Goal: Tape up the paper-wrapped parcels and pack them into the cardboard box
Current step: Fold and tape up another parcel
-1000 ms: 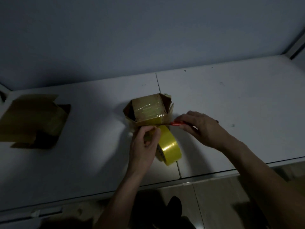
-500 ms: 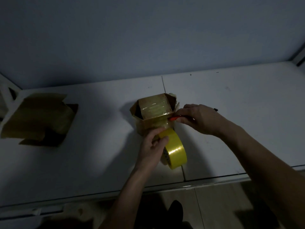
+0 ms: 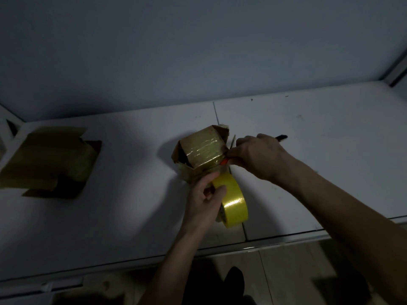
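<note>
Parcel, brown paper-wrapped, taped top [image 3: 201, 148] mid white table [image 3: 308, 150] | my left hand [image 3: 203, 200] fingers curled gripping yellow tape roll [image 3: 233, 203] | right hand [image 3: 259, 157] pinching red-handled cutter [image 3: 223, 162] at parcel edge | open cardboard box [image 3: 48, 159] far left

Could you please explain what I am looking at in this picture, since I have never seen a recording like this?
There is no machine here: a camera worn on a person's head looks down at their two bare hands over a white table. In the middle sits a brown paper-wrapped parcel with shiny clear tape across its top. The left hand holds a yellow roll of tape beside the parcel. The right hand grips a small cutting tool with a red tip against the parcel, apparently to cut the tape. At the left stands an open brown cardboard box.
</note>
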